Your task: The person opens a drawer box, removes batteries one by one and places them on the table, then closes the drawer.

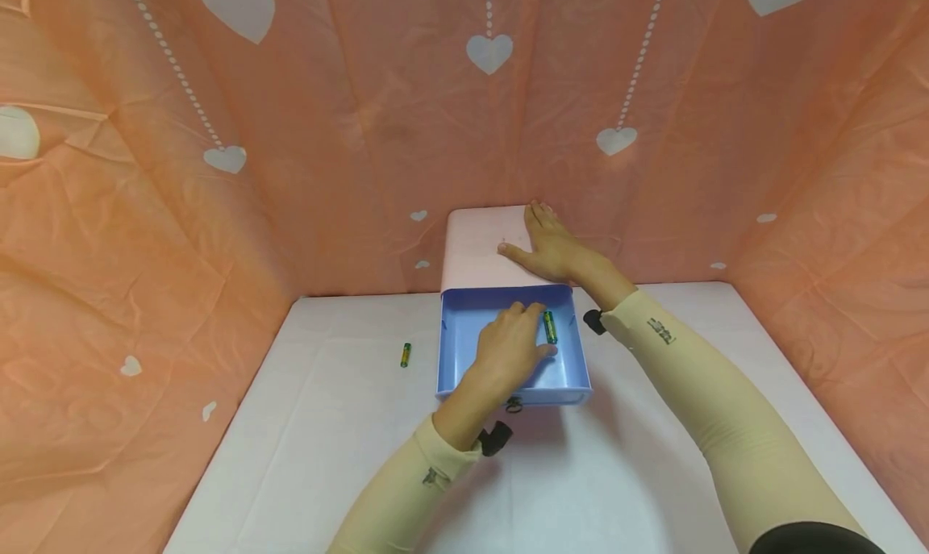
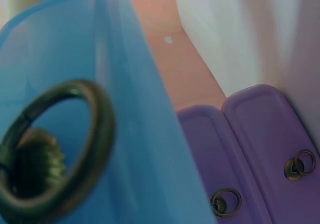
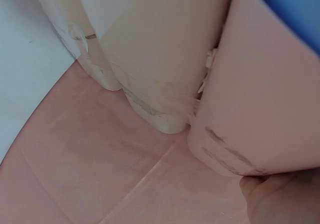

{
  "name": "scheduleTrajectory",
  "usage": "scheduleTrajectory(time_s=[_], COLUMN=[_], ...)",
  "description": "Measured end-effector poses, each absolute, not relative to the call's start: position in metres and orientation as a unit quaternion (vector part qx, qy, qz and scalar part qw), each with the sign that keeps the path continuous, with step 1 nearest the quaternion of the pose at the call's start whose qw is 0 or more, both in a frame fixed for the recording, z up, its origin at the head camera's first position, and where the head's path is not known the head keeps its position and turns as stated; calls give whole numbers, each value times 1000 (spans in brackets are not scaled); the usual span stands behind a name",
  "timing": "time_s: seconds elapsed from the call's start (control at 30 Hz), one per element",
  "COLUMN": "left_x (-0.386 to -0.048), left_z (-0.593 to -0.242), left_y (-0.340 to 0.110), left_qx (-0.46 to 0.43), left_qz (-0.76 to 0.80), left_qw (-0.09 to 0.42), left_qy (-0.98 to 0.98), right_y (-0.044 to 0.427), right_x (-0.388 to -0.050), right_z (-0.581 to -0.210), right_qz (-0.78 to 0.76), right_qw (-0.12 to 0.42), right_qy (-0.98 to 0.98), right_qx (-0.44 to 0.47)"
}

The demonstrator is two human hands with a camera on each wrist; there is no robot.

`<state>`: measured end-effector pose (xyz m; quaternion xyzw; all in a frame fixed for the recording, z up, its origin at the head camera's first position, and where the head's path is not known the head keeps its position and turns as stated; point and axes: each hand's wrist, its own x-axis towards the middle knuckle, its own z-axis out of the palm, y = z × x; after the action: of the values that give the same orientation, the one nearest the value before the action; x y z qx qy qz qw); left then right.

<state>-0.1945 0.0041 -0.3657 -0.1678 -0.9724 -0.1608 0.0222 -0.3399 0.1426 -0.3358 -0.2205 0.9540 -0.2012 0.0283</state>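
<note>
A blue drawer stands pulled out of a small pink cabinet. My left hand reaches into it, with fingers and thumb spread on either side of a green-and-yellow battery; whether they touch it I cannot tell. On the cabinet's top rests my right hand, fingers extended; part of it shows against the pink body in the right wrist view. The drawer's metal ring pull looms large in the left wrist view, where the left hand is out of sight.
Another battery lies on the white table, left of the drawer. Below the blue drawer are purple drawers with ring pulls. Cream-coloured cabinet sections adjoin the pink one. An orange-pink cloth with hearts hangs behind.
</note>
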Motion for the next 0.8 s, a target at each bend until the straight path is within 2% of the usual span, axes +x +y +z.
scheduleTrajectory(time_s=[0.8], left_x=[-196], left_z=[-368], left_y=[9], left_qx=[-164], left_qz=[-105], left_qw=[41], left_qy=[-980], right_y=[142], right_x=[-339], right_z=[-336], right_qz=[-201], right_qw=[23], right_qy=[954], right_qx=[-222])
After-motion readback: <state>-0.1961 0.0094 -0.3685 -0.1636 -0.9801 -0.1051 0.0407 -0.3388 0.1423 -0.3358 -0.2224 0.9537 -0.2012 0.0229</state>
